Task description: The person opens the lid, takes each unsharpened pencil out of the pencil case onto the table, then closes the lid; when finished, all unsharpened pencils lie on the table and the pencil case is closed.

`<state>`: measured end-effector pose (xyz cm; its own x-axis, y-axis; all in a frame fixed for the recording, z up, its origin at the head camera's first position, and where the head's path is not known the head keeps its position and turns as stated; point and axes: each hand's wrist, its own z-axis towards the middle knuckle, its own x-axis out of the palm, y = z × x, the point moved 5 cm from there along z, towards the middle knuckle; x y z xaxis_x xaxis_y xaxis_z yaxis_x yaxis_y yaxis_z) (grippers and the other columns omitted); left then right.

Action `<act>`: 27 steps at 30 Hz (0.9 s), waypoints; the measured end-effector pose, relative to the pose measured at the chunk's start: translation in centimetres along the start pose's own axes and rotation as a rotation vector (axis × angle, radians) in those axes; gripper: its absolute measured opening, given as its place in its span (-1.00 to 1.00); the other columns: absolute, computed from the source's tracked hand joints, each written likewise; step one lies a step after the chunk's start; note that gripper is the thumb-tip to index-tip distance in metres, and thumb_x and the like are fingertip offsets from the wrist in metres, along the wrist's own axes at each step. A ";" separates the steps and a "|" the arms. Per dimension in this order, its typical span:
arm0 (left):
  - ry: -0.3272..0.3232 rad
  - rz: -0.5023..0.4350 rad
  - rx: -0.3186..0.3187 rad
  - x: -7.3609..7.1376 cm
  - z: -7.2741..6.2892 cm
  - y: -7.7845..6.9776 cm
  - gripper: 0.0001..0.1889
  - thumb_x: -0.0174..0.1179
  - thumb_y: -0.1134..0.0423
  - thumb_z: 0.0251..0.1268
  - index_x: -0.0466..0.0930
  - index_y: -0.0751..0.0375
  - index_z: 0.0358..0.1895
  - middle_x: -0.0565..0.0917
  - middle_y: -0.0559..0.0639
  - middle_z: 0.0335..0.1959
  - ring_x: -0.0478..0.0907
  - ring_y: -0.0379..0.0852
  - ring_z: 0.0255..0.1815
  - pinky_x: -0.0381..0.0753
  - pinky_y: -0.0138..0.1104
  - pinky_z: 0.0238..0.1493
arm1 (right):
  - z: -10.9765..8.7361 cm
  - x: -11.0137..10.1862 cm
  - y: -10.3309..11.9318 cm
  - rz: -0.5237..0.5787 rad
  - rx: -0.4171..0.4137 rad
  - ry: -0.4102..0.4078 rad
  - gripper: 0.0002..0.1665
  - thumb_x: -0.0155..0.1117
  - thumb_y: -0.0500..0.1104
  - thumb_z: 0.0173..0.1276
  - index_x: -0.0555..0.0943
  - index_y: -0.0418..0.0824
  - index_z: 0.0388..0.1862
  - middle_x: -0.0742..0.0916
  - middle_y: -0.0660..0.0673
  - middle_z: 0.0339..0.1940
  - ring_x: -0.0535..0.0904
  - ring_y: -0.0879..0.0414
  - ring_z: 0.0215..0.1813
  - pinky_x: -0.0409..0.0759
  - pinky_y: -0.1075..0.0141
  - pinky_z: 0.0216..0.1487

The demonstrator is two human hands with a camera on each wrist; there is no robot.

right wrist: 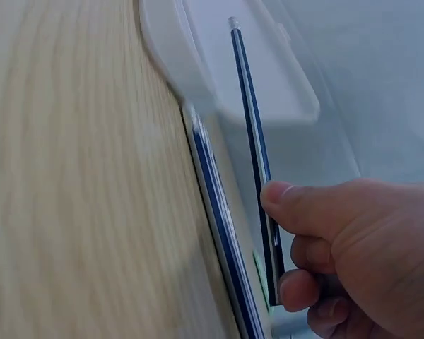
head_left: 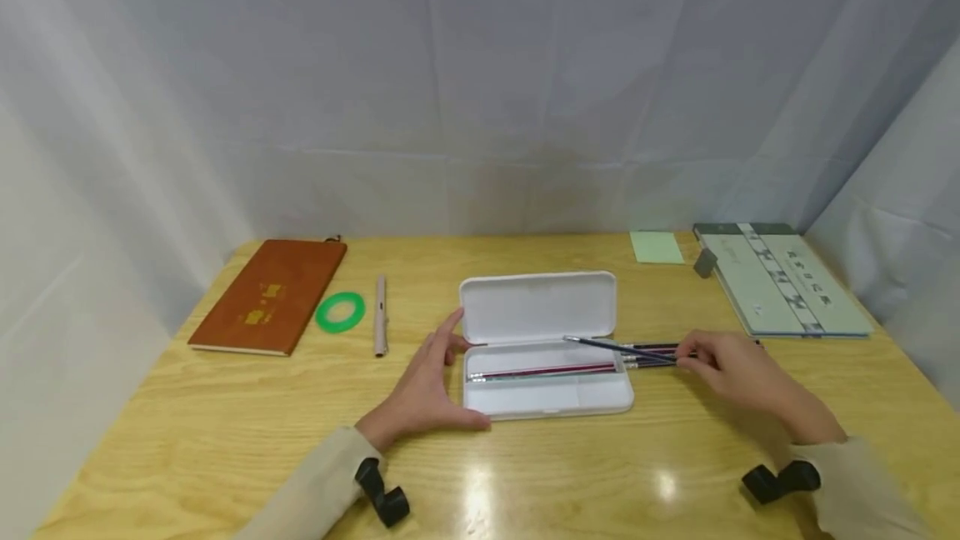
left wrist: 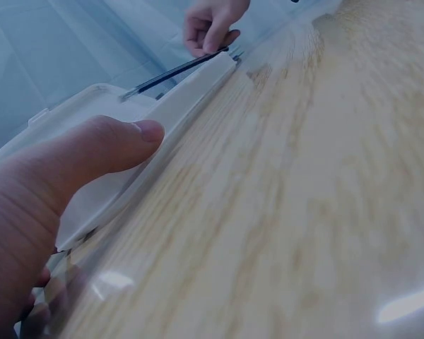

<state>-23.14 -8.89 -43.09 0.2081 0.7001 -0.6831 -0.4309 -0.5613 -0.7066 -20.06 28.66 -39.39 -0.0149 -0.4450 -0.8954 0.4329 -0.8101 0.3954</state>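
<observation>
A white pencil case (head_left: 521, 398) lies with its lid raised toward the back. My left hand (head_left: 427, 394) holds its left end, thumb along the front edge and fingers spread toward the hinge side; in the left wrist view the thumb (left wrist: 120, 145) rests on the case wall. Inside the case, a red pencil and a greenish one (head_left: 551, 372) lie lengthwise. My right hand (head_left: 735, 369) pinches a dark striped pencil (right wrist: 251, 120) near one end, its metal-capped end over the case. Several more pencils (right wrist: 222, 205) lie on the table below that hand, beside the case's right end.
To the left lie a brown notebook (head_left: 273, 294), a green tape ring (head_left: 324, 317) and a beige pen (head_left: 380, 315). Pale green sticky notes (head_left: 656, 247), a grey eraser (head_left: 705, 262) and a light green notebook (head_left: 757, 290) are at the back right. A white curtain (head_left: 495, 90) hangs behind.
</observation>
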 end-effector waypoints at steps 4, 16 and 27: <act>-0.010 0.006 0.021 -0.1 -0.1 -0.1 0.48 0.63 -0.16 -0.59 -0.18 -0.05 0.56 0.48 -0.11 0.10 0.31 -0.17 -0.08 0.39 -0.32 -0.07 | -2.3 -1.3 -2.4 0.008 0.013 -0.040 -0.94 0.28 -0.26 0.32 0.62 -0.13 -0.36 0.37 0.22 -0.71 0.15 0.43 -0.64 0.23 0.43 -0.59; -0.007 0.013 0.028 -0.1 0.1 0.0 0.47 0.63 -0.16 -0.57 -0.18 -0.06 0.55 0.48 -0.11 0.09 0.31 -0.17 -0.08 0.39 -0.32 -0.07 | -6.3 -2.3 -6.3 -0.064 -0.021 -0.114 -0.76 0.39 -0.38 0.13 0.59 -0.04 -0.43 0.34 0.31 -0.69 0.15 0.48 -0.61 0.20 0.46 -0.61; -0.007 0.011 0.043 0.0 0.0 0.1 0.46 0.63 -0.18 -0.55 -0.19 -0.09 0.55 0.49 -0.11 0.09 0.30 -0.17 -0.09 0.38 -0.32 -0.08 | -4.3 -1.4 -5.6 -0.032 0.017 -0.122 -0.76 0.39 -0.40 0.12 0.57 -0.07 -0.43 0.37 0.24 -0.70 0.18 0.45 -0.63 0.25 0.43 -0.60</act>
<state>-23.22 -8.93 -43.13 0.1965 0.6971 -0.6895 -0.4703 -0.5500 -0.6901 -18.60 35.48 -41.20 -0.1380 -0.4610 -0.8766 0.4154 -0.8304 0.3713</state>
